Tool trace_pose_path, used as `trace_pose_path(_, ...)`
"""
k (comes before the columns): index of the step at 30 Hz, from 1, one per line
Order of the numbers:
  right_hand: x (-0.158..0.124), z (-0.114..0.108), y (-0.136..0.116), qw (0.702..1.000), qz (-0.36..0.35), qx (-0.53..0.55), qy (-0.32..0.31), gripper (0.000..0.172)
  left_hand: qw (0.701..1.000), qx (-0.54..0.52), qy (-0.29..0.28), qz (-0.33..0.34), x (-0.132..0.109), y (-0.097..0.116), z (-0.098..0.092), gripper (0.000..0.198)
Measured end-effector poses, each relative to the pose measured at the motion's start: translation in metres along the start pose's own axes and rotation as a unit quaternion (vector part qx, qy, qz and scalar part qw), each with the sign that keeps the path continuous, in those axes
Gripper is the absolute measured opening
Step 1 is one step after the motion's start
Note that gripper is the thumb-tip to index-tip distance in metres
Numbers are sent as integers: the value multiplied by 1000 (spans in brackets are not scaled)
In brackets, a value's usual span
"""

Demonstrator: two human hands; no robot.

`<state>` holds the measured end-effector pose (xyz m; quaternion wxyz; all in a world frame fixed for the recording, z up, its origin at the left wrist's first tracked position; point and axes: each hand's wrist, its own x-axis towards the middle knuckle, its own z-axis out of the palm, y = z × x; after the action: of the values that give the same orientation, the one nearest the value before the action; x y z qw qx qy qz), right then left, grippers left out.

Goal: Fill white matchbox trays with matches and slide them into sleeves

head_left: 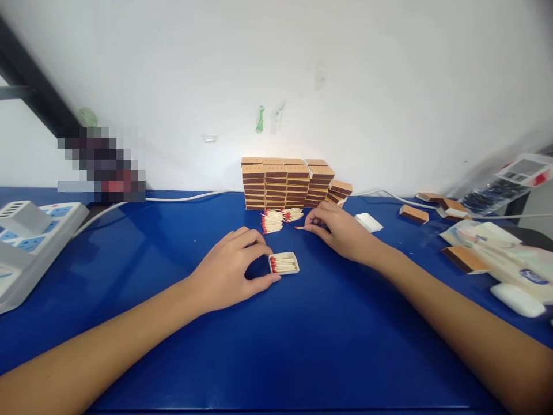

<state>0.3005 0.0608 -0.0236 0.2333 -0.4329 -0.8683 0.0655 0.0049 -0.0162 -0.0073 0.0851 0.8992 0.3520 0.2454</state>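
My left hand [231,268] rests on the blue table [276,346], thumb and fingers closed on the left edge of a small white matchbox tray [284,263] filled with red-tipped matches. My right hand [339,229] lies further back and pinches a single match [299,227] at its fingertips. Loose piles of matches [280,219] lie just behind the tray. A stack of tan matchboxes [289,183] stands against the white wall.
A white power strip [30,242] sits at the left with a cable running along the wall. An empty white tray [368,222], loose matchbox sleeves [464,259] and packets [496,245] lie at the right.
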Motion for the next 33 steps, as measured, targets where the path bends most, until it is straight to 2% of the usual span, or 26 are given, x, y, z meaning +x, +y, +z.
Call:
trace_pose_path(5,0,-1,-6,1000,-5,-5,-7,13,1000,2,4,0,-1,-1,0,26)
trace_pose_path(9,-6,-4,-36,999,-15,28,-12,13,1000,9,7,1,0,-1,0,26)
trace_pose_path(13,-15,-4,-70,996,-22,76,-48,12,1000,5,8,2,1,0,0,25)
trace_pose_path(19,-19,1,-84,995,-24,78,-59,9,1000,5,9,4,0,0,1,25)
trace_pose_path(23,-18,2,-82,994,-24,96,-53,10,1000,4,9,3,1,-1,1,25)
trace_pose_path(25,-16,2,-75,994,-28,98,-27,11,1000,5,11,4,1,-1,1,25)
trace_pose_path(29,-8,4,-44,998,-37,23,48,21,1000,8,15,9,1,-1,2,26)
trace_pose_path(33,-3,8,-18,999,-30,-25,33,31,1000,7,12,6,1,-1,1,26)
